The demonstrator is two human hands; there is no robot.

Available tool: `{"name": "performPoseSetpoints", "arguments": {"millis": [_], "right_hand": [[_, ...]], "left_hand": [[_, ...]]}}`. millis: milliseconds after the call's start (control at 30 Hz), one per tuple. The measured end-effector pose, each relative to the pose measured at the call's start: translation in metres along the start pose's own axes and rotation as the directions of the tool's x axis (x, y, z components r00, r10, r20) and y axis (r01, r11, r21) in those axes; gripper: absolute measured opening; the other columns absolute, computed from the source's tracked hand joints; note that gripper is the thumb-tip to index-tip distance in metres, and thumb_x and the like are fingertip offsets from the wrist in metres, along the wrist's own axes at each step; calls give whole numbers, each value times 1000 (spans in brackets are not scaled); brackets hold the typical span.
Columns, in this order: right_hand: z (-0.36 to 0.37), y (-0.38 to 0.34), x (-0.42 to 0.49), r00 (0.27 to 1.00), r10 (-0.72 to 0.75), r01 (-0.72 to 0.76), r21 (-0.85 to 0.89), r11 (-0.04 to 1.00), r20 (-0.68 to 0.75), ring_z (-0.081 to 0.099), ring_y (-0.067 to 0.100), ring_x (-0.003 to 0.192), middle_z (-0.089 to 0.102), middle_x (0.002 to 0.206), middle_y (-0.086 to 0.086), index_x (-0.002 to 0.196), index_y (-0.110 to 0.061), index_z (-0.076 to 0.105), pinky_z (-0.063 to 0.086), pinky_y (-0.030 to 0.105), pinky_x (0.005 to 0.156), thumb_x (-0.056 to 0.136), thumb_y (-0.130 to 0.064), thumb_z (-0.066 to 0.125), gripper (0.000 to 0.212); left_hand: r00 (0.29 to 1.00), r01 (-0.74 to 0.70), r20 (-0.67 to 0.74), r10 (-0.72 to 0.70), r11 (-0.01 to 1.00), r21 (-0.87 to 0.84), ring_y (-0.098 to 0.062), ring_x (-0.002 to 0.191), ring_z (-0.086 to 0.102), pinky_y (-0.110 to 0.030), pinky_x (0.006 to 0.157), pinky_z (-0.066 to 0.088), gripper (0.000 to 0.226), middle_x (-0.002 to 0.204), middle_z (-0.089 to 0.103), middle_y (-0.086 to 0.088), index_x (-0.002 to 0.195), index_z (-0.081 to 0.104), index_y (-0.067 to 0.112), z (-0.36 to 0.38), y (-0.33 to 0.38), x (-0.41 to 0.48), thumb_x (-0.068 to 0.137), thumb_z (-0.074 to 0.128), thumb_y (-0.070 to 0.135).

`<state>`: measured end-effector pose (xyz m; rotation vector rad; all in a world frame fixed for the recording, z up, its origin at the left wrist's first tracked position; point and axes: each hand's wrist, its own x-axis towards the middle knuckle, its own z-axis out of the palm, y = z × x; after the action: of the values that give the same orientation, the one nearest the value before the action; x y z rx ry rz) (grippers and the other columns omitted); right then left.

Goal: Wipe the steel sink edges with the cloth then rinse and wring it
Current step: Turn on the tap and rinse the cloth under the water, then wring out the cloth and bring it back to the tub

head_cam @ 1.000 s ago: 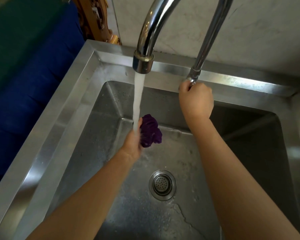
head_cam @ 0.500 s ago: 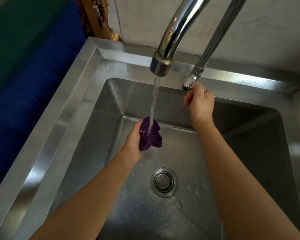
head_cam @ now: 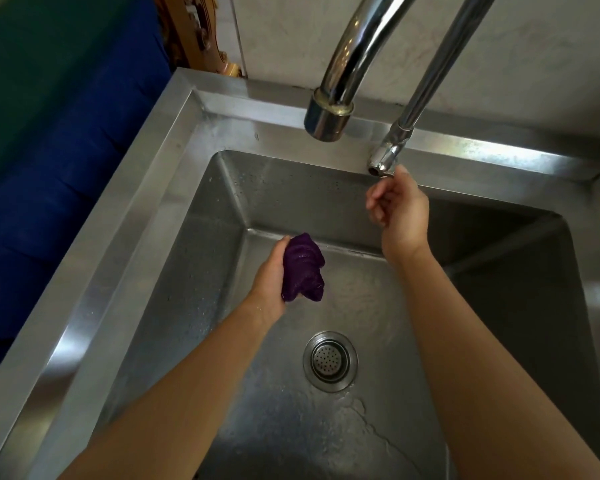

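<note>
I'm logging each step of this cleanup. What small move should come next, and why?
Probably bring the right hand down to the purple cloth bunched in the left hand and wring it over the sink: no water runs from the spout, and the right hand is free.

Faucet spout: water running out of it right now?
No. The faucet spout shows no stream below its mouth, and the purple cloth bunched in the left hand has nothing falling on it.

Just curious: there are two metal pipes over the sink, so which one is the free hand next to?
The thinner pipe on the right; the right hand sits just below its tip. The fatter spout hangs clear, further left.
</note>
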<state>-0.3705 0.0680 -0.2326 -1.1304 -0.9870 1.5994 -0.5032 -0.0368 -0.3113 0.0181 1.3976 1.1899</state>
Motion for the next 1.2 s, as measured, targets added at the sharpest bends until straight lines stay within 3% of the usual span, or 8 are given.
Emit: {"name": "performPoseSetpoints", "arguments": {"millis": [200, 300, 433, 533, 733, 867, 1033, 1200], "right_hand": [[-1, 8, -4, 1000, 10, -11, -181, 983, -11, 44, 11, 49, 56, 60, 4, 64, -16, 55, 34, 23, 48, 100, -40, 28, 51], [-5, 46, -29, 991, -55, 105, -466, 878, 119, 58, 10, 85, 66, 98, 7, 98, -14, 64, 49, 24, 81, 99, -34, 38, 33], [-17, 87, -70, 918, 14, 289, -693, 661, 396, 33, 9, 134, 34, 149, 3, 140, -23, 39, 25, 21, 110, 83, -55, 43, 66], [-26, 77, -72, 950, -28, 241, -678, 695, 310, 40, 4, 122, 42, 142, 3, 138, -22, 40, 27, 8, 99, 79, -54, 51, 68], [-38, 52, -70, 981, -22, 161, -753, 638, 191, 60, 19, 100, 65, 112, 5, 117, -17, 57, 42, 23, 81, 86, -43, 59, 41], [-41, 43, -63, 999, 45, -26, -615, 788, 16, 60, 20, 96, 63, 98, 3, 111, -12, 57, 39, 13, 68, 96, -40, 39, 36], [-52, 41, -72, 994, 75, -37, -388, 921, 83, 53, 9, 109, 56, 122, 2, 126, -17, 51, 40, 13, 92, 95, -34, 47, 36], [-47, 50, -81, 982, -104, 178, -604, 777, 155, 54, 11, 104, 56, 112, -1, 119, -20, 57, 36, 6, 87, 85, -39, 53, 39]], "left_hand": [[997, 2, -81, 2, 999, 51, -16, 66, 66, -26, 57, 49, 40, 74, 70, -2, 94, 68, 18, 6, -1, -1, 89, 47, 51], [995, 38, -99, -32, 998, 57, -17, 63, 63, -23, 51, 46, 44, 80, 68, -5, 94, 64, 18, 16, 0, -5, 92, 37, 54], [995, 101, -15, -100, 978, 184, -13, 60, 59, -21, 48, 42, 39, 71, 64, 1, 90, 58, 23, 35, -1, -18, 95, 33, 51], [987, 140, 36, -154, 959, 247, -17, 65, 63, -27, 48, 48, 40, 75, 67, -3, 98, 58, 20, 45, -1, -27, 98, 30, 48], [993, -105, 15, 116, 832, 545, -31, 88, 65, -46, 55, 59, 35, 113, 61, -13, 108, 54, 20, 59, 3, -42, 98, 31, 44], [963, -266, 154, 221, 698, 665, -17, 77, 67, -28, 46, 54, 42, 105, 62, -3, 117, 52, 25, 65, -3, -54, 89, 45, 56], [986, -164, 72, 147, 888, 429, -13, 55, 54, -21, 47, 40, 29, 69, 60, -1, 83, 62, 20, 70, -4, -54, 93, 48, 44], [983, 123, 118, -142, 980, 155, -22, 75, 65, -34, 59, 53, 37, 89, 69, -8, 98, 64, 21, 69, -9, -59, 89, 43, 51]]}}
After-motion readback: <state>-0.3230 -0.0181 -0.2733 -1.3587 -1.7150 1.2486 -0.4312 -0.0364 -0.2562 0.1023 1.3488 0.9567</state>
